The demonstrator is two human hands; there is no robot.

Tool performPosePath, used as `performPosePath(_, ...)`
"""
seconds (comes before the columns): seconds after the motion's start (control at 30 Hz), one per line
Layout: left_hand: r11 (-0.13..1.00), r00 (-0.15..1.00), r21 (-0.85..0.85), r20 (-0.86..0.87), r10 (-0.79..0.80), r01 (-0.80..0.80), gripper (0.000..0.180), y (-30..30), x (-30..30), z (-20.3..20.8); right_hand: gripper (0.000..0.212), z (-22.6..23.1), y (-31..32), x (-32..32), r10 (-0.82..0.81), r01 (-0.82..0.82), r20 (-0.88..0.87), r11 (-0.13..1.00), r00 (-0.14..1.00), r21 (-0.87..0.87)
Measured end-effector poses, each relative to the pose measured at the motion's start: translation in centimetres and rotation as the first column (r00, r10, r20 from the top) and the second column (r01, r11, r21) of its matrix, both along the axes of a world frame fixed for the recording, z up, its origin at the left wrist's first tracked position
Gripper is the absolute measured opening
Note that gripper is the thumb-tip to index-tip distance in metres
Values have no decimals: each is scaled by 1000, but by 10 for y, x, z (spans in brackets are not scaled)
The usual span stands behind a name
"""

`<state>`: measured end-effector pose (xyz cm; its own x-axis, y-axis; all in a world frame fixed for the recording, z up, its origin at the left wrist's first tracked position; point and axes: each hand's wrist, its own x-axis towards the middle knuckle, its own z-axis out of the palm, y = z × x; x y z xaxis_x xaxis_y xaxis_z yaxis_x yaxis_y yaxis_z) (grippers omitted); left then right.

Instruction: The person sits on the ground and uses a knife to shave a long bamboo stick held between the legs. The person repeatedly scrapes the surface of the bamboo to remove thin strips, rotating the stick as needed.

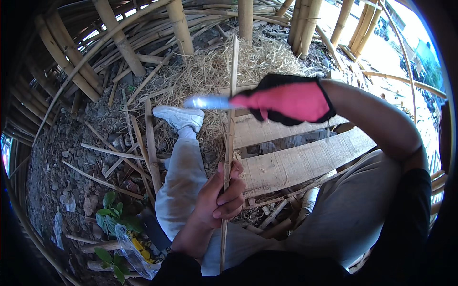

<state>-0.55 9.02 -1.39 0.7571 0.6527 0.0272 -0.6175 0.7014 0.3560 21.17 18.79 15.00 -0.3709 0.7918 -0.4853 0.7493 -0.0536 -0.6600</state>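
Observation:
My bare left hand (pixel 223 195) is wrapped round a long, narrow bamboo strip (pixel 232 105) that stands lengthwise before me, its lower end running down over my lap. My right hand (pixel 296 101), in a pink and black glove, grips a knife (pixel 208 102) whose shiny blade points left and is smeared by motion. The blade crosses the strip's upper part, above my left hand; whether it touches the strip I cannot tell. The knife's handle is hidden inside the glove.
Wooden planks (pixel 300 162) with gaps lie between my legs. Pale shavings (pixel 210 71) heap up beyond them. Upright bamboo poles (pixel 180 26) stand at the back. My left shoe (pixel 179 117) rests among loose bamboo slats (pixel 151 148); a plant (pixel 110 214) and clear plastic (pixel 131 250) lie at lower left.

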Motion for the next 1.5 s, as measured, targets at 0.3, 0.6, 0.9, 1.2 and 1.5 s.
performPosePath(0.3,999,999,30,28,17,-17,36,1,-4,3,53,6,15,12,-263,260,-154,965,952,-39)
performPosePath(0.6,999,997,-17,73,29,-28,38,0,-4,6,61,1,1,3,-151,152,-134,988,979,-6)
performPosePath(0.9,1000,995,-20,96,6,-4,37,1,-6,1,56,-6,-22,-2,121,-110,126,990,985,-93)
performPosePath(1.2,998,995,-61,99,-7,13,36,1,-5,-3,51,-29,-14,0,-153,159,-157,987,976,21)
performPosePath(1.5,998,997,-55,82,-10,15,37,-2,-6,0,45,-23,-14,1,-231,224,-200,973,952,-53)
